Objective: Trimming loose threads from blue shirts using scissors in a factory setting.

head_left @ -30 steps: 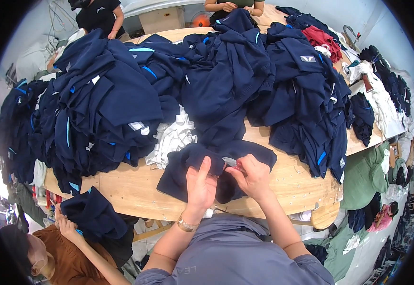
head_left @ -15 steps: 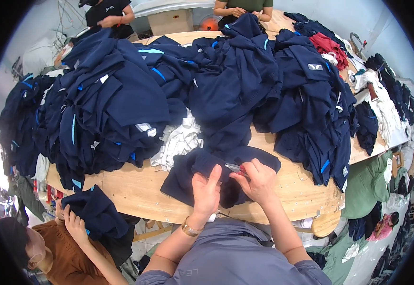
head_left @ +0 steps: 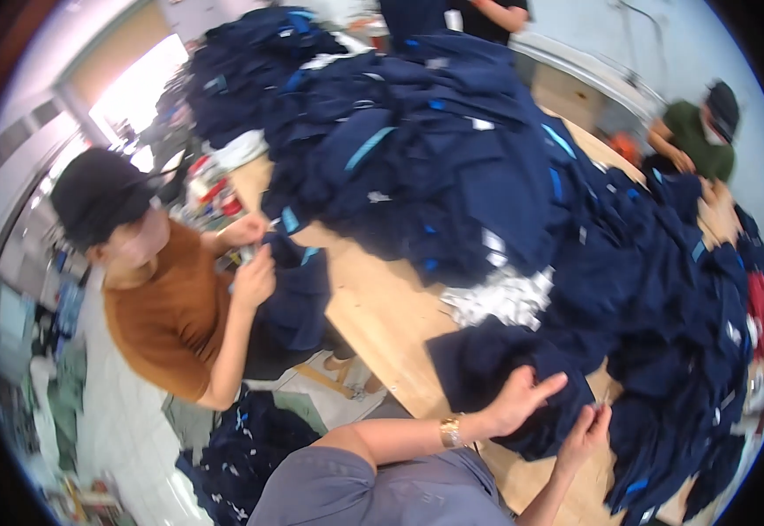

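Note:
A navy garment lies bunched at the table edge in front of me. My left hand is over it, thumb and fingers stretched out and apart, with a gold watch on the wrist. Just to its right, my right hand is closed on thread snips; their red handle shows in the earlier view, while now they are blurred and mostly covered by the fingers. Beyond the garment sits a heap of white labels or strips.
A big pile of navy garments covers much of the wooden table. To the left, a person in a brown top handles another navy piece. Further people work across the table. More navy garments lie low on the left.
My view has swung to the left, bringing the person in brown and the left side of the room further in. Both hands stay near the garment, the snips still in the right.

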Available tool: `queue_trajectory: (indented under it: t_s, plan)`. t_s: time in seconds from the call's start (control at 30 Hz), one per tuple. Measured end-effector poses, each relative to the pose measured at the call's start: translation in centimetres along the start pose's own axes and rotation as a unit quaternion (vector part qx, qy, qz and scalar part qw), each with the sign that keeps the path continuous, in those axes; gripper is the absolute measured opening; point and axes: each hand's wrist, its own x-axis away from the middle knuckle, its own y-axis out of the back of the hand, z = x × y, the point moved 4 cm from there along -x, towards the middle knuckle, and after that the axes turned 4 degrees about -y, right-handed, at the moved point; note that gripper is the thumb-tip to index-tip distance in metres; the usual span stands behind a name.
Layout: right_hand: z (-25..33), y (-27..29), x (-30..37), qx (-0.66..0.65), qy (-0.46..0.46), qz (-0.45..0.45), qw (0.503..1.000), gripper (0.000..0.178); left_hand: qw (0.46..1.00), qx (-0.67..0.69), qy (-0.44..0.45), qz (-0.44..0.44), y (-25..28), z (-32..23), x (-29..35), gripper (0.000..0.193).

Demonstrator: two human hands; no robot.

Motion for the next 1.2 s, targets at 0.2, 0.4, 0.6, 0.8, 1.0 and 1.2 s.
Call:
queue_trajectory:
  t_s: [0.2,0.4,0.6,0.8,1.0,1.2]
  plan:
    - [-1.6,-1.3,0.2,-0.113,-0.055,0.098,0.987,0.022,0.999,-0.042,0.002,-0.032,0.8,1.0,0.5,0.027]
    - [1.0,-2.3,0.4,-0.072,-0.087,0.099,0.989,0.025,0.991,-0.128,-0.013,-0.042,1.9,3.8,0.0,0.027]
    - [0.5,-2.7,0.4,-0.106,-0.088,0.078,0.987,0.018,0.983,-0.175,-0.04,-0.047,1.8,4.0,0.1,0.032]
    - [-2.6,-3.0,1.5,-0.147,-0.105,0.082,0.98,0.018,0.966,-0.242,-0.056,-0.073,2.3,5.2,0.9,0.033]
    - [-1.5,-2.5,2.3,-0.199,-0.181,0.088,0.959,0.021,0.977,-0.203,-0.012,-0.063,2.4,6.1,1.5,0.032]
    - [-1.1,-2.6,3.5,-0.191,-0.176,0.128,0.957,0.022,0.995,-0.078,-0.018,-0.059,0.9,4.0,2.4,0.031]
